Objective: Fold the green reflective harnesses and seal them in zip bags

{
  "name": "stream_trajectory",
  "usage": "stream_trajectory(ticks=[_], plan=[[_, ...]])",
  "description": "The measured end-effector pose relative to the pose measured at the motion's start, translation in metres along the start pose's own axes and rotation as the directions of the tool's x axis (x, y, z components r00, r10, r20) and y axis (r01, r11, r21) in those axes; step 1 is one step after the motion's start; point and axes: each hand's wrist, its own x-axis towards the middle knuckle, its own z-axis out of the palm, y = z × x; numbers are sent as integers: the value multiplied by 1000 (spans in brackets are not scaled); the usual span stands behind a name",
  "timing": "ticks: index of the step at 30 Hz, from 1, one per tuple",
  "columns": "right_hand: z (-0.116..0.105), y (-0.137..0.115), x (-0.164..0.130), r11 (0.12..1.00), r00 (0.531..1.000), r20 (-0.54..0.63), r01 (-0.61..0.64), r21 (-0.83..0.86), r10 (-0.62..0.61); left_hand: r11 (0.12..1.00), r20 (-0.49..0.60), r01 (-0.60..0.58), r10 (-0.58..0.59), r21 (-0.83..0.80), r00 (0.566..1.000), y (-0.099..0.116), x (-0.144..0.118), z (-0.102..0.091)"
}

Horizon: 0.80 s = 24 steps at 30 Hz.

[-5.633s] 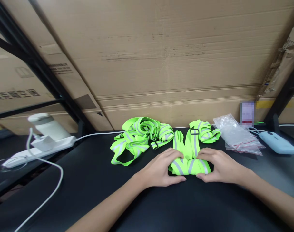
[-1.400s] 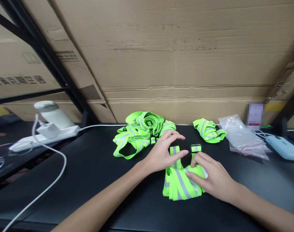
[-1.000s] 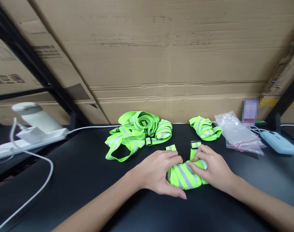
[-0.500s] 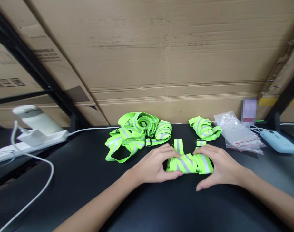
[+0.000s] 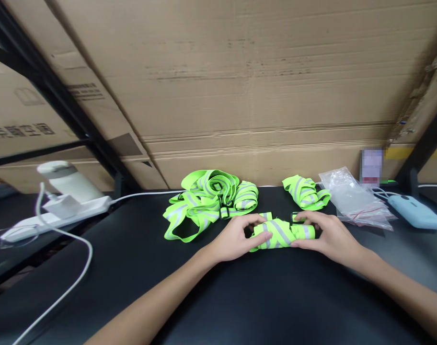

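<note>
A folded bundle of neon-green reflective strap (image 5: 279, 235) with silver stripes lies on the black table between my hands. My left hand (image 5: 240, 238) grips its left end, thumb on the near face and fingers behind. At the other end, my right hand (image 5: 328, 238) has its thumb against the near lower edge and its fingers curled over the far side, near a black buckle (image 5: 295, 217). A short strap end sticks out behind the bundle by my left fingers. Beyond my left hand lies a loose heap of the same strap (image 5: 204, 201).
A smaller wrapped strap bundle (image 5: 304, 192) sits at the back, beside clear zip bags (image 5: 355, 199). A light-blue device (image 5: 416, 211) is at the right. On the left are a white power strip (image 5: 74, 211), its cable and a pale bottle (image 5: 71, 181). Cardboard (image 5: 240, 96) stands behind.
The bundle has rolled away from me, and less of the strap ends behind it shows. My right thumb has moved up from the table onto the bundle's near edge.
</note>
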Motion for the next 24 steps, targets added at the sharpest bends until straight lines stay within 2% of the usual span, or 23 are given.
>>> stream_trajectory(ticks=[3,5,8,11,17,24], plan=[[0,0,2,994,994,16,-105,26,104,997,-34,66,-68,-34,997,1,0,2],[0,0,2,988,990,33,-141,57,139,997,-52,82,-81,7,995,0,0,5],[1,0,3,976,982,26,-188,113,186,991,-161,89,-72,101,984,-3,-1,11],[3,1,4,975,979,-23,-202,93,205,987,-230,111,-83,114,970,-6,0,16],[3,1,3,994,979,-169,-110,23,113,990,-154,94,-77,107,985,0,3,14],[2,-6,3,966,971,-67,-216,143,227,997,-254,74,-76,-16,964,-6,3,19]])
